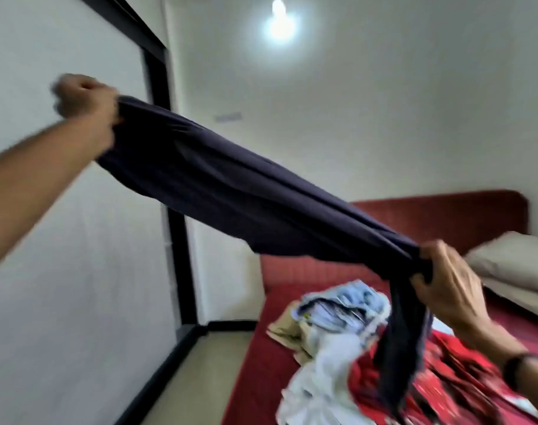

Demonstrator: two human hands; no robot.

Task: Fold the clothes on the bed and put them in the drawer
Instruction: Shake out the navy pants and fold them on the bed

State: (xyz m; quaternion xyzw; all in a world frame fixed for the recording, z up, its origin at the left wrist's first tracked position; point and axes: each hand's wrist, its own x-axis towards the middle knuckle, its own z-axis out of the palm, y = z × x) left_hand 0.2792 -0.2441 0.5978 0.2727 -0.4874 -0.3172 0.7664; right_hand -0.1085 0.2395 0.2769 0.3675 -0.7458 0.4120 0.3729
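Both hands grip one dark navy garment [231, 191] stretched in the air between them: the right hand [451, 286], low and near with its fingers curled round one end, lets a tail of cloth hang toward the bed, while the left hand [83, 98], raised high on an outstretched arm, is fisted on the other end. Below lies a heap of clothes [332, 332] on the red bed [261, 363], a strip of bare floor [200, 357] running between the bed's left edge and the wall. Farther back are a pillow [513, 259] and the red headboard [445, 216].

A dark navy garment [246, 194], a maroon bed [261, 357], a red patterned cloth [445, 391], a beige pillow [519, 259].
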